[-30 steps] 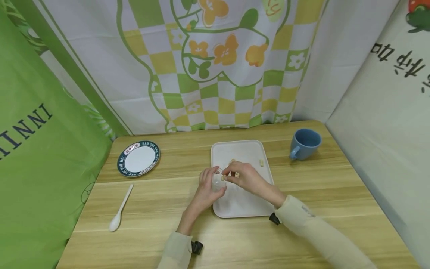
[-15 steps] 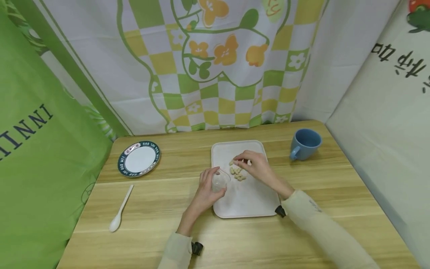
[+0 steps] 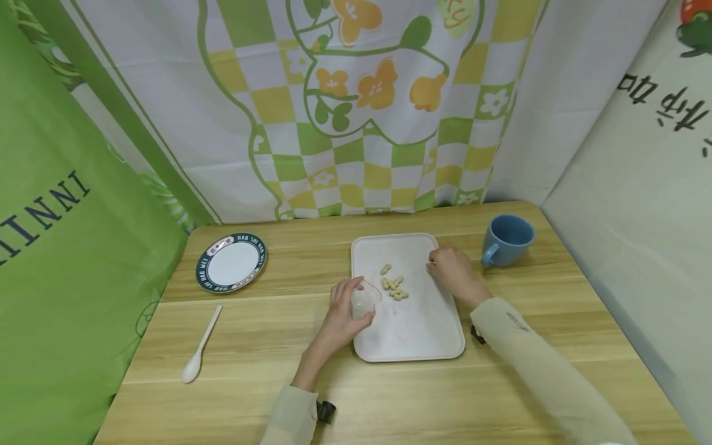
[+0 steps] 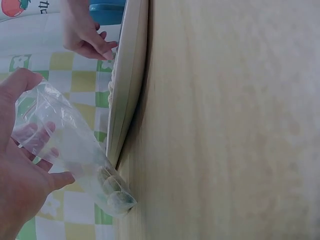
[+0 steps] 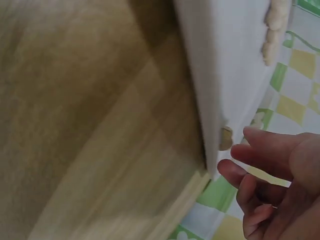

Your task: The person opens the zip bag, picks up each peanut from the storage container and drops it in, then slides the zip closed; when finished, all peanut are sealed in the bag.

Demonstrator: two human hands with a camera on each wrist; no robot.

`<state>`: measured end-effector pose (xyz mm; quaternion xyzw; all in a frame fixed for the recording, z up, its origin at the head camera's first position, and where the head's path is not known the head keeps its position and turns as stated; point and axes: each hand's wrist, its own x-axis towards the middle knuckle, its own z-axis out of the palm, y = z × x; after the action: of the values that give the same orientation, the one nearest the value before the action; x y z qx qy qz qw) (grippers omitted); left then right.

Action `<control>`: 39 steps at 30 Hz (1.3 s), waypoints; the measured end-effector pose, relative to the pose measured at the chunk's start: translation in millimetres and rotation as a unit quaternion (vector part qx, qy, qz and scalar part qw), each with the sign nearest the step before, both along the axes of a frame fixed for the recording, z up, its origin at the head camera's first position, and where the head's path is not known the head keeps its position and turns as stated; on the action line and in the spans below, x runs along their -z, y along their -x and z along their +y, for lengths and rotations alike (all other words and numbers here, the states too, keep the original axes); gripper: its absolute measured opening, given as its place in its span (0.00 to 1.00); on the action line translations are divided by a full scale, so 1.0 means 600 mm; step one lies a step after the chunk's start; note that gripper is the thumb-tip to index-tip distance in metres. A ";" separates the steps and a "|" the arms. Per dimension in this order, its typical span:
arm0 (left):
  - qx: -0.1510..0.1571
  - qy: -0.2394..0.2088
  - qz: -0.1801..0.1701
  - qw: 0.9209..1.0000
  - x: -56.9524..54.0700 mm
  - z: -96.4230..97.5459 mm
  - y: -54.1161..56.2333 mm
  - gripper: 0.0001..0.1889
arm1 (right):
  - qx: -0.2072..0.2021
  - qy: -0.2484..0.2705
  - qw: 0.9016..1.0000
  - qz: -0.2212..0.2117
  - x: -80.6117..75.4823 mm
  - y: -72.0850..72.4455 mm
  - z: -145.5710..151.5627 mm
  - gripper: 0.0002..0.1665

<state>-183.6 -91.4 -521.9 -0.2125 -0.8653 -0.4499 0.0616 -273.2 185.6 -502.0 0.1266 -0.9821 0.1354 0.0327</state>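
Note:
My left hand (image 3: 338,314) grips a clear plastic bag (image 4: 75,140) by its upper part, fingers and thumb spread so that the mouth stays spread apart. Several peanuts (image 4: 113,188) lie at the bag's bottom corner. The bag hangs over the left edge of a white tray (image 3: 414,337). At the tray's right edge is my right hand (image 3: 455,273), fingers loosely bent. A single peanut (image 5: 226,138) lies on the tray right by its fingertips in the right wrist view. More peanuts (image 3: 396,285) sit in a loose cluster mid-tray, one slightly apart.
A blue mug (image 3: 507,241) stands to the right behind the right hand. On the left are a plate (image 3: 231,262) with a dark patterned rim and a white spoon (image 3: 201,343). Printed cloth (image 3: 356,167) hangs behind the wooden table.
My right hand has moved from the bag's mouth, past the peanut cluster, to the tray's right edge. One peanut now lies apart behind the cluster. The left hand and bag stay in place.

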 end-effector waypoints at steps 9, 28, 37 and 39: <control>0.005 0.001 0.000 1.000 0.000 0.006 0.000 0.36 | 0.025 -0.012 1.000 -0.011 0.017 0.003 -0.008 0.12; -0.005 -0.003 -0.003 1.000 0.000 0.003 0.003 0.37 | 0.000 0.154 0.987 0.049 -0.062 -0.068 -0.069 0.07; -0.002 -0.003 0.008 1.000 0.000 0.003 0.003 0.37 | -0.113 0.320 0.940 0.038 -0.073 -0.099 -0.107 0.05; -0.002 -0.002 0.010 1.000 -0.001 0.003 0.003 0.37 | -0.123 0.331 0.935 0.036 -0.073 -0.104 -0.113 0.05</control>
<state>-185.6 -89.6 -521.4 -0.2148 -0.8644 -0.4489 0.0717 -211.0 118.0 -458.4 0.2335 -0.8563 0.4516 0.0908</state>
